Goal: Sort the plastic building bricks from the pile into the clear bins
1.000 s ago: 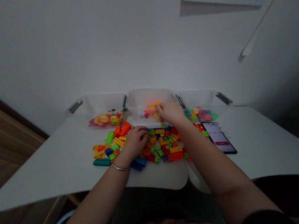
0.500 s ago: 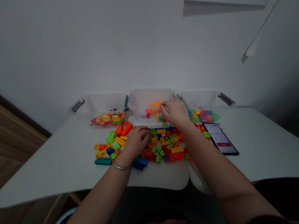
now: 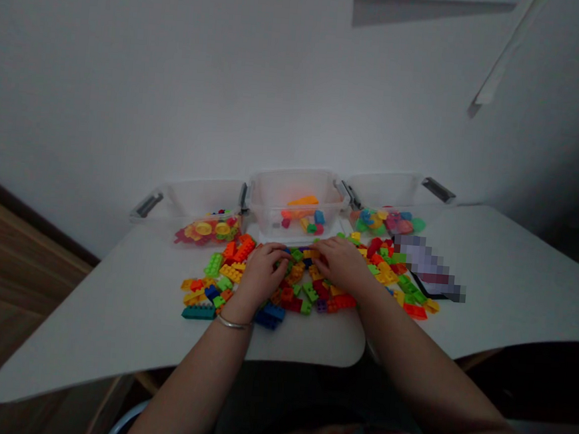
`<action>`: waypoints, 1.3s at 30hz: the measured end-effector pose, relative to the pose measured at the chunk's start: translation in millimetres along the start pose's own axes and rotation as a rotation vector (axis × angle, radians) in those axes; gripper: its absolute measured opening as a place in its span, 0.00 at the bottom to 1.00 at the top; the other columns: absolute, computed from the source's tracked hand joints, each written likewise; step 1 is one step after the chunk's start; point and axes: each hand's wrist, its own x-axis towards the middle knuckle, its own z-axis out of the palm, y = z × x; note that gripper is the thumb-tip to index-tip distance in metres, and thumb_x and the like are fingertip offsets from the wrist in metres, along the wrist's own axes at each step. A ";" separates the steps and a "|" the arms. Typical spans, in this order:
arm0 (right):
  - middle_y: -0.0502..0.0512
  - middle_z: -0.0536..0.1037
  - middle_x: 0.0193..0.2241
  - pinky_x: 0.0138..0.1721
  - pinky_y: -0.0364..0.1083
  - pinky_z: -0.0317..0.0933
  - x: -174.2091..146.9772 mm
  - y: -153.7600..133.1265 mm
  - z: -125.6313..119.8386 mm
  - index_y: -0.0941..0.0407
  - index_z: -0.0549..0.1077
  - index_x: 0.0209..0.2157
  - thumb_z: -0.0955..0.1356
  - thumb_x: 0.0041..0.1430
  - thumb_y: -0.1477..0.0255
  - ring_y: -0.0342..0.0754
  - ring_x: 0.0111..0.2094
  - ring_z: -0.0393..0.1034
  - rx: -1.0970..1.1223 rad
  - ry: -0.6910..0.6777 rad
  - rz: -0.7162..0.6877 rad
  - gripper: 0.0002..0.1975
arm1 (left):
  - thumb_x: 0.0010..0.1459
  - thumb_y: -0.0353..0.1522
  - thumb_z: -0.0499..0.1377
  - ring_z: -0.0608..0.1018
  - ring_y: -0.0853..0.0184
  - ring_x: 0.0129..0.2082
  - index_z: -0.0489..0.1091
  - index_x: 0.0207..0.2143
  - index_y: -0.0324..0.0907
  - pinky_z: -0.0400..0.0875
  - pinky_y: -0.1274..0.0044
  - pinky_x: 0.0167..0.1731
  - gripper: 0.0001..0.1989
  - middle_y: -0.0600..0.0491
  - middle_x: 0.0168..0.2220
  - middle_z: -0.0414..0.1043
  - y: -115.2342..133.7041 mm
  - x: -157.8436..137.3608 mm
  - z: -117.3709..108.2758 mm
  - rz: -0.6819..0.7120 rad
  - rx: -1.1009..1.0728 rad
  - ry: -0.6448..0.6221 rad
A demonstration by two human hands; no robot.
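A pile of colourful toy building bricks (image 3: 308,291) lies spread over the table in front of me. My left hand (image 3: 265,268) rests on the middle left of it, fingers loosely bent and the thumb apart from them, with no brick visible in its grasp. Beside it, my right hand (image 3: 339,261) reaches palm-down over the bricks with thumb and fingers apart; its fingertips touch or hover just over them, I cannot tell which. Behind the hands, a clear plastic box (image 3: 270,210) contains several pieces, among them an orange one (image 3: 305,201) and a blue one (image 3: 319,217).
A clear box (image 3: 195,199) with yellow and pink pieces stands at the left, and another (image 3: 382,187) with mixed pieces at the right. A phone (image 3: 429,265), partly blurred out, lies right of the bricks on the white table (image 3: 128,291). The wall rises behind.
My right hand has come back from the middle box down to the bricks. A blue piece now shows inside that box. My left hand has stayed in place.
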 end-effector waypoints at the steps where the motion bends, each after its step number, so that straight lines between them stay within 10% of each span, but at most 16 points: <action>1: 0.61 0.79 0.46 0.52 0.52 0.59 -0.9 0.9 2.6 0.57 0.75 0.48 0.66 0.61 0.72 0.55 0.48 0.70 0.006 0.002 -0.004 0.14 | 0.61 0.31 0.55 0.75 0.61 0.49 0.77 0.37 0.44 0.69 0.63 0.54 0.10 0.49 0.47 0.74 -0.1 -0.1 0.3 -0.001 0.002 0.002; 22: 0.58 0.81 0.42 0.53 0.52 0.60 1.8 10.7 18.3 0.55 0.77 0.44 0.68 0.60 0.74 0.53 0.46 0.71 0.131 0.109 0.069 0.11 | 0.61 0.30 0.55 0.75 0.60 0.49 0.77 0.36 0.44 0.68 0.63 0.54 0.10 0.49 0.47 0.74 2.3 0.4 -1.6 -0.020 0.005 -0.013; 34: 0.52 0.77 0.31 0.34 0.49 0.69 10.0 10.0 6.2 0.53 0.67 0.39 0.68 0.55 0.62 0.49 0.31 0.74 0.891 0.554 0.339 0.13 | 0.61 0.30 0.55 0.75 0.60 0.49 0.77 0.36 0.44 0.69 0.63 0.54 0.10 0.49 0.47 0.74 0.5 -0.4 -2.4 -0.011 0.003 -0.018; 39: 0.54 0.75 0.35 0.36 0.49 0.70 12.6 12.1 3.8 0.53 0.68 0.37 0.69 0.53 0.64 0.48 0.33 0.72 0.700 0.492 0.293 0.11 | 0.61 0.31 0.55 0.75 0.61 0.49 0.77 0.37 0.45 0.69 0.63 0.53 0.10 0.49 0.47 0.75 0.7 -0.3 -2.1 -0.009 0.013 -0.012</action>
